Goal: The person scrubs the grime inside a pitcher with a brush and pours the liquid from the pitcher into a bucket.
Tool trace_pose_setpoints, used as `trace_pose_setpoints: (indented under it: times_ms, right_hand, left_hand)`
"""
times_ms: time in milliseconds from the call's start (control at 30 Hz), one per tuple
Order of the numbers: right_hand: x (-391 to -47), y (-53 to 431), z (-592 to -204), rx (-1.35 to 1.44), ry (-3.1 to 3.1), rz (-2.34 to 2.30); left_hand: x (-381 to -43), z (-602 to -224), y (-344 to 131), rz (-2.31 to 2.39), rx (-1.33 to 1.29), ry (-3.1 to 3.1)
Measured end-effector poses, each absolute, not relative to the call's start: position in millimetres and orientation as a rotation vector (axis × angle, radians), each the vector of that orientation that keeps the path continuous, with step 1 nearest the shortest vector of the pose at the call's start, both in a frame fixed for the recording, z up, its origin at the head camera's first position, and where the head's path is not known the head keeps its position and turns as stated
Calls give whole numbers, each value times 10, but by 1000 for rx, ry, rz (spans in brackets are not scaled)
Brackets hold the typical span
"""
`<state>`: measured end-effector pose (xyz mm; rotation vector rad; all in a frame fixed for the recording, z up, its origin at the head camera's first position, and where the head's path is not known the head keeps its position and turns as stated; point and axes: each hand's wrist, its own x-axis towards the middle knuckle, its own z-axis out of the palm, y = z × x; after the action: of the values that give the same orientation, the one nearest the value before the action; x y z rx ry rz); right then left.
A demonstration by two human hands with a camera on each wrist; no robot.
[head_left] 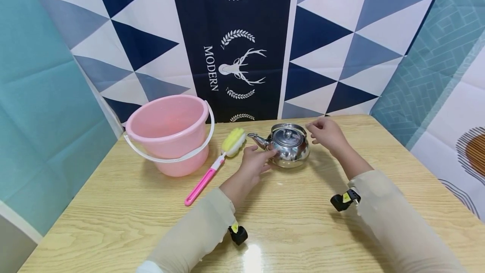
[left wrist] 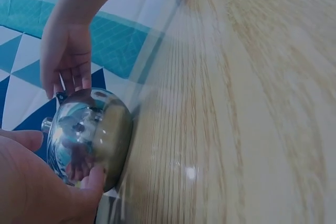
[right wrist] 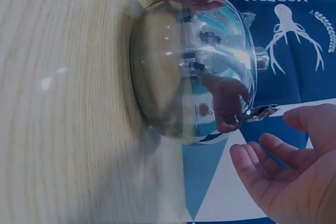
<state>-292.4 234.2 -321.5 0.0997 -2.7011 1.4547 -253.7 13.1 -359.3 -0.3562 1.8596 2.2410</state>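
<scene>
2 hands (head_left: 254, 164) (head_left: 326, 133) flank the shiny kettle (head_left: 291, 153), the left touching it.

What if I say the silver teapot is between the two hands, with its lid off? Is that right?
No: the lid is on the silver teapot, as the head view shows. It is between the left hand and the right hand.

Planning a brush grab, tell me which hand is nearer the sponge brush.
Left. The left hand is just right of the sponge brush, at the kettle; the right hand is past the kettle, farther right.
</scene>
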Motion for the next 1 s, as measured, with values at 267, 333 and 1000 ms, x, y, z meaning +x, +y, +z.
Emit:
trace_pose_setpoints:
  times_ms: [267,333,1000]
  right_hand:
    - [-2789,2412,-3226,140,-2707,1481]
    - [-2755,2423,-3225,159,-2708,1470]
    - [-2570,2519,-3292,308,-2743,1411]
  left_hand:
    - [-2468,-3564,25,2118,-223,1978]
    - [-2458,-3551,5,2090,-203,1992]
    - [-2458,-3481,-179,1996,208,2223]
